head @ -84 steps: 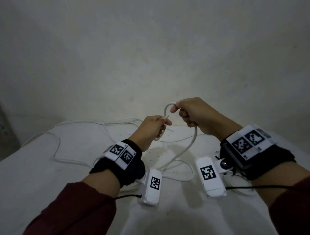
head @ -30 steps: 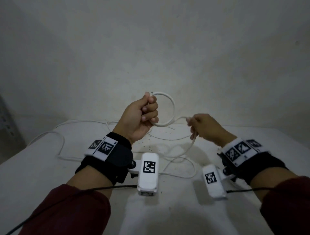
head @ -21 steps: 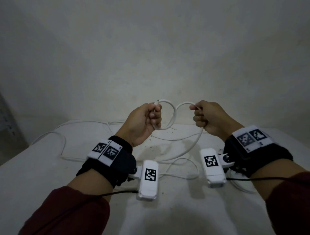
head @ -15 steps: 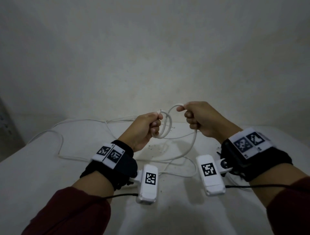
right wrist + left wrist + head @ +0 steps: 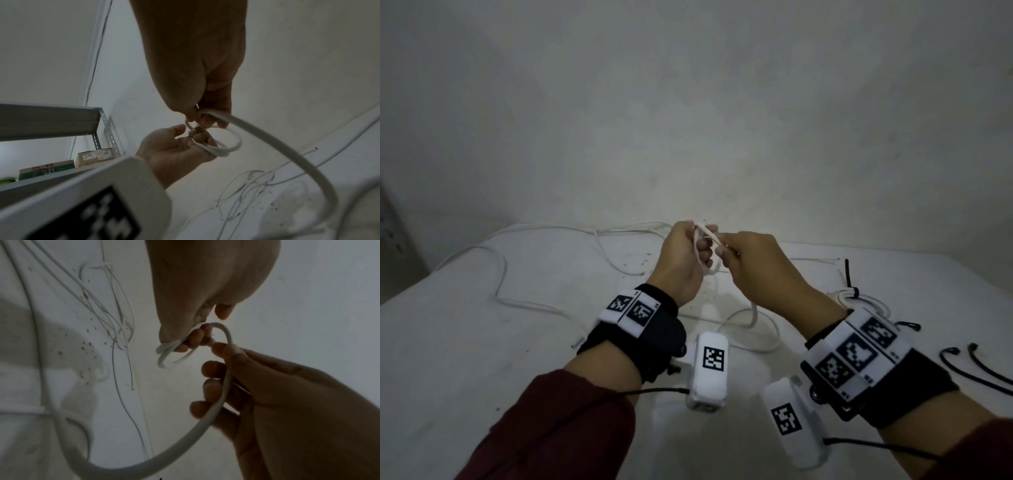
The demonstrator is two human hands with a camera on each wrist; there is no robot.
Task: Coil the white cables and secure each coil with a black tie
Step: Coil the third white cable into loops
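Note:
In the head view my left hand (image 5: 700,251) grips a small coil (image 5: 708,270) of white cable above the white table (image 5: 482,342). My right hand (image 5: 726,255) meets it from the right and pinches the same cable against the coil. In the left wrist view the coil (image 5: 164,360) of two or three turns hangs from my left fingers (image 5: 195,339). There the right fingertips (image 5: 220,348) hold the cable (image 5: 216,407), which curves down to the table. The right wrist view shows the coil (image 5: 232,146) in my left hand (image 5: 197,138) and the cable (image 5: 287,146) leaving my right hand (image 5: 205,120).
Loose white cables (image 5: 500,274) trail over the left and back of the table. A coil (image 5: 859,301) bound with a black tie lies at the right. Loose black ties (image 5: 962,363) lie beyond it. A metal shelf with boxes (image 5: 94,155) stands to the left.
My right hand has carried a fresh loop of cable across to the left hand. Both hands have met and dropped lower, and the coil is now smaller and tighter.

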